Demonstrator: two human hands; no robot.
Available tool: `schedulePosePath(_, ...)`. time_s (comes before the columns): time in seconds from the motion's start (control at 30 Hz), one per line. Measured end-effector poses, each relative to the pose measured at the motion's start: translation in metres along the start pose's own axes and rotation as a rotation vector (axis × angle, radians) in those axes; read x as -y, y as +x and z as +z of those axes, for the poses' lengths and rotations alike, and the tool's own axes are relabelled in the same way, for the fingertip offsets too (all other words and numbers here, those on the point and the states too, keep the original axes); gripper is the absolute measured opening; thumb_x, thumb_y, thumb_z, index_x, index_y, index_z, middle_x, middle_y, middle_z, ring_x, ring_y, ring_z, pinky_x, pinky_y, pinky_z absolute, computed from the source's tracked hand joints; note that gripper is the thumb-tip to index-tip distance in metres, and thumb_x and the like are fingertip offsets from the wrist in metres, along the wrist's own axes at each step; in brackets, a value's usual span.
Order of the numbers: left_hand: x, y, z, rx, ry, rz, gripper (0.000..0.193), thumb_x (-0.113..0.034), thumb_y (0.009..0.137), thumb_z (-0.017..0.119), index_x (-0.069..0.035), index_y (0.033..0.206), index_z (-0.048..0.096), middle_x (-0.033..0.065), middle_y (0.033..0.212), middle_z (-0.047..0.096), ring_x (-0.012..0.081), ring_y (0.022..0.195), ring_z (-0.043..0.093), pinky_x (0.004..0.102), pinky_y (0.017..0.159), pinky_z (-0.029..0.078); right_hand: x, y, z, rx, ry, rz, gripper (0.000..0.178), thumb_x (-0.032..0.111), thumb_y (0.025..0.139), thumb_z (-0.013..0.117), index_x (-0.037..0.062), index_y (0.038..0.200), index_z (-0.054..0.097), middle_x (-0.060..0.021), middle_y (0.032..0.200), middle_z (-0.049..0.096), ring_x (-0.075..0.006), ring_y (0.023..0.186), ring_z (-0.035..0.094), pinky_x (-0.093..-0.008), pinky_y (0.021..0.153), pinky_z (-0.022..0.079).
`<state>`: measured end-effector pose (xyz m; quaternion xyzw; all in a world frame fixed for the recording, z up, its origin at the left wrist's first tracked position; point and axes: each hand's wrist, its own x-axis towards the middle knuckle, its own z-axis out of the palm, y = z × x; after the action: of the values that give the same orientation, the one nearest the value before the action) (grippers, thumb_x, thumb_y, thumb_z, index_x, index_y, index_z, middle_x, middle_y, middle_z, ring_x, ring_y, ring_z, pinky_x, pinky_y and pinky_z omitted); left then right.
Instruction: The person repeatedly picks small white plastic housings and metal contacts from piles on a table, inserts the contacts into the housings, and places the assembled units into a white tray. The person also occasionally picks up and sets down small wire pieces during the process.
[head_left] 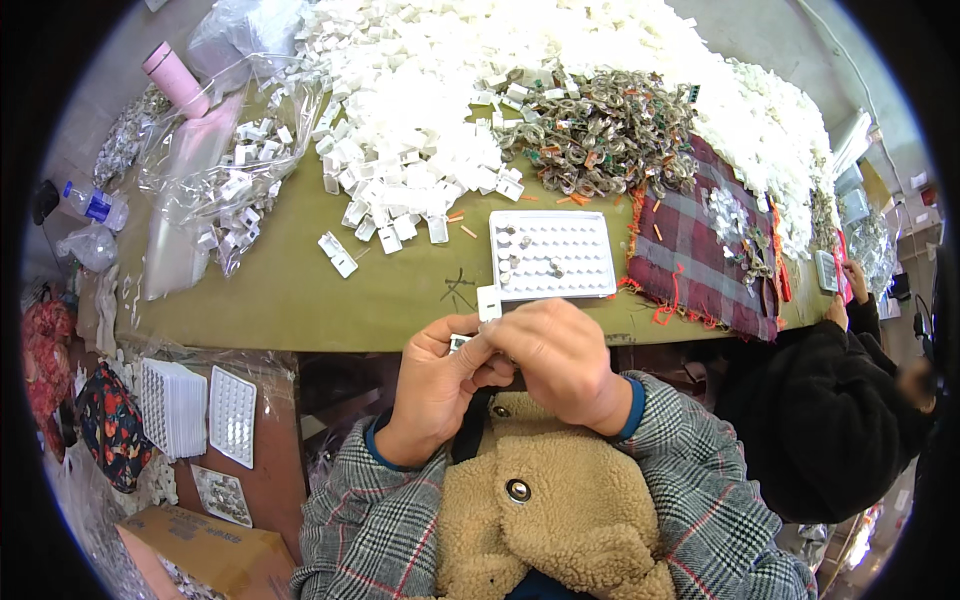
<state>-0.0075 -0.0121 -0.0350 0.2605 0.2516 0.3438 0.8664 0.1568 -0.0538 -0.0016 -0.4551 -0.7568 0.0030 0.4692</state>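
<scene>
Both hands meet at the table's near edge, in front of my body. My left hand (430,390) is closed, its thumb and fingers pinching a small white part with a dark middle (459,343). My right hand (563,362) is closed too, its fingertips pressed against the left ones. A small white plastic housing (488,303) sticks up from the right fingertips. Just beyond it lies a white tray (605,275) with rows of small bumps and a few small metallic pieces on its left half. The fingers hide whatever lies between the two hands.
White plastic housings (400,150) are heaped across the back, beside a tangle of wired parts (600,130). A plaid cloth (700,240) lies right. A clear bag (240,190) and pink cylinder (175,78) stand left. Stacked trays (172,408) sit lower left. Another person (830,420) works at right.
</scene>
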Motion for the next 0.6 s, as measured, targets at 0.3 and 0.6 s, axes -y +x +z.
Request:
schedulePosePath(0.3, -0.018, 0.016, -0.004, -0.017, 0.087, -0.023, 0.013, -0.007, 0.093, 0.066, 0.004, 0.098, 0.062, 0.0156, 0.091, 0.071, 0.0156, 0.067, 0.069, 0.0282, 0.060, 0.060, -0.054, 0.012, -0.012, -0.029, -0.133, 0.548, 0.017, -0.003, 0.087, 0.066, -0.0031, 0.104, 0.068, -0.0128, 0.088, 0.066, -0.0234, 0.076, 0.066, -0.0321, 0.068, 0.052)
schedulePosePath(0.6, -0.022, 0.025, -0.009, -0.048, 0.049, -0.100, 0.021, -0.009, 0.096, 0.061, 0.005, 0.111, 0.060, 0.0164, 0.098, 0.069, 0.0159, 0.073, 0.069, 0.0285, 0.063, 0.061, -0.075, 0.009, 0.004, 0.078, -0.255, 0.404, 0.014, 0.002, 0.078, 0.072, 0.0007, 0.090, 0.065, -0.0112, 0.083, 0.059, -0.0287, 0.081, 0.060, -0.0389, 0.071, 0.048)
